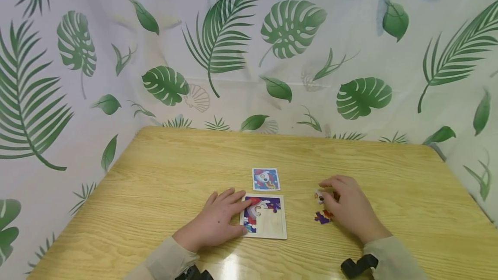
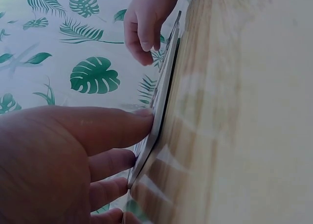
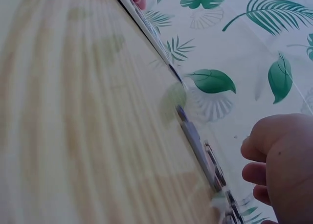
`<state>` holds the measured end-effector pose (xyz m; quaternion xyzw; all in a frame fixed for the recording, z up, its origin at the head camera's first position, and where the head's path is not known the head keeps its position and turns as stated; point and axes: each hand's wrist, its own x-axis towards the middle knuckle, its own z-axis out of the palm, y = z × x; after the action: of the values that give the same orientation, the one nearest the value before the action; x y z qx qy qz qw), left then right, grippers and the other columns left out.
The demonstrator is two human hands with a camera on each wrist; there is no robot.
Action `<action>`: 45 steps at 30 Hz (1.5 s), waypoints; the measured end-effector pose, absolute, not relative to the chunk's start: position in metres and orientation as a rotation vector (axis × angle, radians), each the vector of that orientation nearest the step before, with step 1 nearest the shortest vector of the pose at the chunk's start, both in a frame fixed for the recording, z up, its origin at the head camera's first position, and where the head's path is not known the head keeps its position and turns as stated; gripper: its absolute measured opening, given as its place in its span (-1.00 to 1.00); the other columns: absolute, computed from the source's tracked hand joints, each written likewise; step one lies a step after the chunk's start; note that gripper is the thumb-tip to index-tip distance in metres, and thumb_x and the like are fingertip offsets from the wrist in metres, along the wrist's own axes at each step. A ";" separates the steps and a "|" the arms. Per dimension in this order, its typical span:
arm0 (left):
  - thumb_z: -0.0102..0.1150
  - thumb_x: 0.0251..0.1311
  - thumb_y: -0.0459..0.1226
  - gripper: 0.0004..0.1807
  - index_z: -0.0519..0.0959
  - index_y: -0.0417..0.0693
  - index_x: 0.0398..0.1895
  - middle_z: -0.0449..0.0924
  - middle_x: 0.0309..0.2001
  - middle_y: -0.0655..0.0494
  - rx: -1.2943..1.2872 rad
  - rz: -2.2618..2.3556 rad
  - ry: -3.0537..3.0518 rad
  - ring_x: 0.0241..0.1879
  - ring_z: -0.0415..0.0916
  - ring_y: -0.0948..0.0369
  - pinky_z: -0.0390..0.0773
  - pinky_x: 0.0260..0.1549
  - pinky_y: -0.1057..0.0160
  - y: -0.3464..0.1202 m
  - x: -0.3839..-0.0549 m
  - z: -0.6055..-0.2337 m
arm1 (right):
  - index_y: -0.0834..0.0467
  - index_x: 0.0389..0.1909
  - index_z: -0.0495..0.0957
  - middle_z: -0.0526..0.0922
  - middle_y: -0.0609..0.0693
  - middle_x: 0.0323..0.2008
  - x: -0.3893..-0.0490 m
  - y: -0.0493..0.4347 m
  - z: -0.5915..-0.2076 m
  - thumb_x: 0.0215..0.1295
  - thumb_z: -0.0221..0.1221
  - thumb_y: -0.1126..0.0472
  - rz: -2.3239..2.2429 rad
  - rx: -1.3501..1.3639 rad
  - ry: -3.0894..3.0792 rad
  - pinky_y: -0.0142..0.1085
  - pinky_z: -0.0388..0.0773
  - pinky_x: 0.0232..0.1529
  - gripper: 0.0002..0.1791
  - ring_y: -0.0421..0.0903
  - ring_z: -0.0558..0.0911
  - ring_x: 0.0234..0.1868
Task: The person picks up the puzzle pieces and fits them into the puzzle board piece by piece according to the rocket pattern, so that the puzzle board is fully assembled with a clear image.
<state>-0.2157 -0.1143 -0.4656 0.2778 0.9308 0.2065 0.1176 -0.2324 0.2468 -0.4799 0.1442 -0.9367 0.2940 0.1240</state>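
My left hand (image 1: 219,224) rests at the left side of a square jigsaw tray (image 1: 272,224), its fingers spread, with a fingertip on the assembled pieces and the thumb at the lower left corner. Pieces fill the tray's left and top; bare board shows at its lower right. To the right of it, my right hand (image 1: 352,206) hovers with bent fingers over several loose jigsaw pieces (image 1: 322,218), partly hiding them. The right wrist view shows these pieces (image 3: 198,145) lying on the table below the fingers, with nothing visible in the hand.
A small picture card (image 1: 266,179) lies just behind the tray, showing a white and red cartoon figure on blue. All of it stands on a wood-grain table (image 1: 186,159). A leaf-patterned cloth (image 1: 233,111) hangs behind the table and along its left side.
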 end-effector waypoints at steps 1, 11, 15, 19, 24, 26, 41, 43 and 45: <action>0.26 0.27 0.07 -0.23 0.29 0.25 0.55 0.09 0.58 0.11 0.812 0.601 2.725 0.57 -0.12 -0.02 -0.23 0.42 -0.32 -0.114 -0.216 -0.465 | 0.15 0.00 0.69 0.61 0.07 0.05 -0.232 0.249 -0.480 0.39 0.20 0.24 0.856 0.418 -2.730 0.18 0.35 0.17 -0.76 0.18 0.41 0.21; 0.24 0.27 0.08 -0.23 0.30 0.22 0.54 0.08 0.58 0.13 0.797 0.595 2.721 0.57 -0.12 -0.02 -0.23 0.42 -0.33 -0.114 -0.217 -0.465 | 0.14 0.08 0.69 0.62 0.08 0.05 -0.237 0.254 -0.485 0.33 0.25 0.17 0.686 0.466 -2.762 0.20 0.30 0.24 -0.66 0.21 0.44 0.21; 0.25 0.27 0.09 -0.23 0.31 0.21 0.54 0.09 0.58 0.13 0.796 0.596 2.715 0.57 -0.11 -0.03 -0.23 0.42 -0.33 -0.114 -0.216 -0.465 | 0.13 0.11 0.68 0.60 0.09 0.10 -0.237 0.255 -0.488 0.28 0.25 0.18 0.679 0.490 -2.784 0.20 0.26 0.28 -0.62 0.21 0.40 0.27; 0.25 0.27 0.09 -0.23 0.32 0.20 0.53 0.10 0.57 0.13 0.793 0.605 2.712 0.56 -0.10 -0.03 -0.22 0.42 -0.33 -0.115 -0.215 -0.466 | 0.14 0.09 0.68 0.59 0.11 0.11 -0.238 0.255 -0.490 0.22 0.28 0.19 0.655 0.521 -2.773 0.21 0.23 0.30 -0.60 0.23 0.38 0.29; 0.24 0.28 0.10 -0.23 0.31 0.20 0.54 0.09 0.58 0.14 0.796 0.616 2.709 0.57 -0.12 -0.02 -0.23 0.42 -0.32 -0.114 -0.215 -0.465 | 0.12 0.02 0.70 0.60 0.11 0.08 -0.238 0.255 -0.490 0.19 0.36 0.13 0.642 0.512 -2.767 0.20 0.22 0.31 -0.64 0.24 0.37 0.29; 0.24 0.28 0.10 -0.23 0.31 0.20 0.54 0.09 0.58 0.14 0.797 0.613 2.710 0.57 -0.12 -0.02 -0.23 0.42 -0.32 -0.114 -0.215 -0.465 | 0.11 -0.01 0.71 0.60 0.10 0.07 -0.239 0.255 -0.490 0.19 0.38 0.11 0.645 0.500 -2.775 0.20 0.20 0.33 -0.66 0.24 0.37 0.30; 0.25 0.27 0.08 -0.24 0.31 0.21 0.54 0.10 0.57 0.13 0.802 0.598 2.715 0.57 -0.11 -0.02 -0.23 0.42 -0.32 -0.114 -0.218 -0.464 | 0.16 -0.03 0.67 0.56 0.12 0.09 -0.239 0.255 -0.488 0.22 0.40 -0.06 0.676 0.430 -2.830 0.22 0.18 0.31 -0.56 0.24 0.35 0.30; 0.26 0.27 0.08 -0.23 0.31 0.22 0.54 0.10 0.57 0.12 0.804 0.602 2.711 0.57 -0.12 -0.02 -0.23 0.42 -0.32 -0.114 -0.217 -0.465 | 0.15 -0.07 0.67 0.57 0.12 0.08 -0.239 0.255 -0.488 0.21 0.41 -0.04 0.671 0.431 -2.829 0.21 0.18 0.32 -0.60 0.24 0.35 0.30; 0.26 0.27 0.07 -0.23 0.31 0.22 0.54 0.10 0.57 0.12 0.804 0.608 2.709 0.57 -0.12 -0.02 -0.23 0.42 -0.33 -0.115 -0.217 -0.465 | 0.15 -0.10 0.68 0.57 0.14 0.09 -0.239 0.254 -0.486 0.22 0.41 -0.03 0.672 0.429 -2.831 0.22 0.17 0.32 -0.63 0.25 0.34 0.30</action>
<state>-0.2171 -0.1148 -0.4649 0.2760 0.9298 0.2088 0.1253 -0.2394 0.2541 -0.4859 0.1452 -0.9577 0.2273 0.1001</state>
